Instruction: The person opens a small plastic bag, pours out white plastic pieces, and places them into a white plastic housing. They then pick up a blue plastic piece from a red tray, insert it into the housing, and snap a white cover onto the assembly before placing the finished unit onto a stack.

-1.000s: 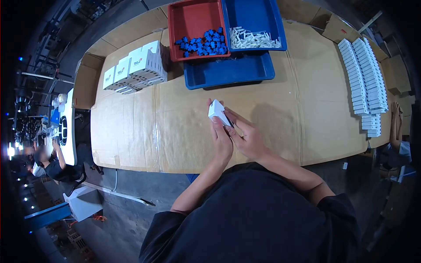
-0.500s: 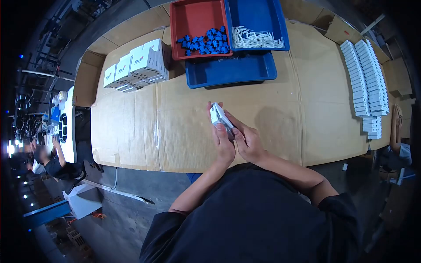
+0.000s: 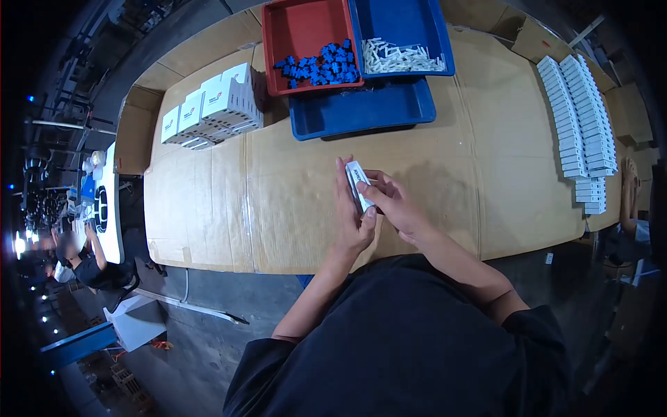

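Note:
Over the near middle of the table, my two hands hold a small white plastic case (image 3: 359,185) with dark lettering on its narrow side. My left hand (image 3: 353,221) grips it from the left and below, fingers along its far side. Lying over the right side is my right hand (image 3: 394,205), closed on the case with the thumb on its lettered face. The case is tilted, and fingers hide part of it.
Ahead stand a red tray (image 3: 299,24) of blue plastic parts (image 3: 323,67), a blue tray (image 3: 399,21) of white pieces (image 3: 399,58), and a lower blue tray (image 3: 361,115). White cases are stacked left (image 3: 212,104) and right (image 3: 577,118). Another person (image 3: 104,267) is far left.
The white case has turned so that its lettered narrow side faces up, and its parts look closed together. My right thumb has moved onto that side.

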`<act>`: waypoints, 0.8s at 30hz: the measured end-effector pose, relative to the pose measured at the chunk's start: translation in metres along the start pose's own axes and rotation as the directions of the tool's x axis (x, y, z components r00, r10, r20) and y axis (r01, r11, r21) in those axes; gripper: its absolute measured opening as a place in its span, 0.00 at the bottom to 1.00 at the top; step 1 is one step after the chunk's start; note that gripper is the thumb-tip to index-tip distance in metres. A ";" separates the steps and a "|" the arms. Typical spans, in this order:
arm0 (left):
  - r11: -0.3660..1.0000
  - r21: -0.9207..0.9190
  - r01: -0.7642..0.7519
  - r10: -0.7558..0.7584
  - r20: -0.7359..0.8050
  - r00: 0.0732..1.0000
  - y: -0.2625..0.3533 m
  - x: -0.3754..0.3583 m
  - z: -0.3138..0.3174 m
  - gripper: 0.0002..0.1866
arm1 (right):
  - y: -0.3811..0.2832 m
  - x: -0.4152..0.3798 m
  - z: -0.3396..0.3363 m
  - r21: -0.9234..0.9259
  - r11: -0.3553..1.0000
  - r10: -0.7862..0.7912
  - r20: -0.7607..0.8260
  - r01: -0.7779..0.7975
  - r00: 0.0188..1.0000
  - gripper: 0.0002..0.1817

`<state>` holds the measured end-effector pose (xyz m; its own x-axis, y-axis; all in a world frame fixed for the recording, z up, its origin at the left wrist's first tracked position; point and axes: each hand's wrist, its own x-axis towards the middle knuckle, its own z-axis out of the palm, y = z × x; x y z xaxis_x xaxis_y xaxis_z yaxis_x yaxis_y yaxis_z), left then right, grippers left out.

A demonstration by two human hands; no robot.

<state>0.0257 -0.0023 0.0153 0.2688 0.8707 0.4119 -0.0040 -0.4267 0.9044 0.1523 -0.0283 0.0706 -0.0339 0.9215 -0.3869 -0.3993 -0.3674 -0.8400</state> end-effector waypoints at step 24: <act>0.991 0.063 0.117 -0.104 -0.185 0.977 -0.002 0.000 -0.002 0.48 | 0.026 0.005 0.003 -0.172 0.980 -0.100 0.010 0.101 0.995 0.25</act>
<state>0.0239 -0.0012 0.0133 0.0851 0.9404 0.3292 0.0881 -0.3362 0.9377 0.1394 -0.0331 0.0482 -0.0029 0.9549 -0.2969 -0.2373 -0.2891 -0.9274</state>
